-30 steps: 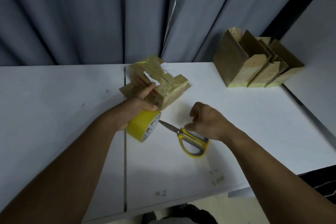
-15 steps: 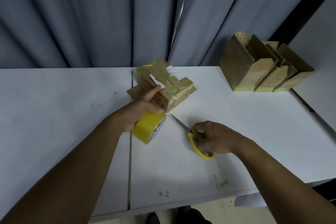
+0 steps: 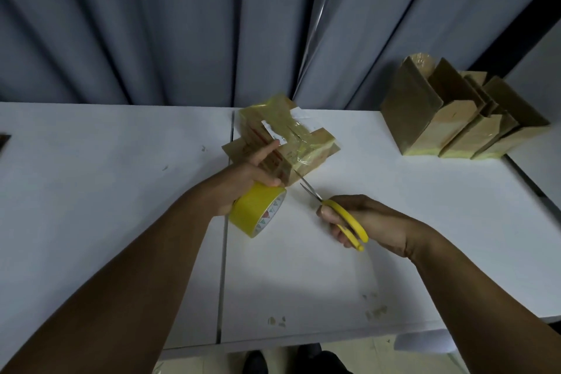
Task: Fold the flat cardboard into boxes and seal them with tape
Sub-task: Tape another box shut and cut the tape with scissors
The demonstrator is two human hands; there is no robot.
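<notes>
Step in hand, prob.: cutting the tape free after sealing. The box, wrapped in glossy tape, sits on the desk just above frame ctr. The left hand has its fingers curled round the yellow tape roll, w/ the forefinger stretched straight out and pressing on the box top. The right hand, lower right of ctr, grips the yellow-handled scissors, fingers wrapped round the handles, blade tips aimed up-left at the gap btwn roll and box.

To do it well: pull the roll slightly away so the strip is taut, cut close to the box edge, keep the forefinger down so the box doesn't slide, then smooth the loose end flat. Watch the tips near the left thumb.

Hard to make out: the strip itself btwn roll and box, since it can't be picked out against cardboard and shadow. Can't tell whether the blades are apart or already biting. The left hand covers the box's near corner. Finished boxes stand in a row upper right, their far sides hidden. A dark object at the left frame edge is cut off.
</notes>
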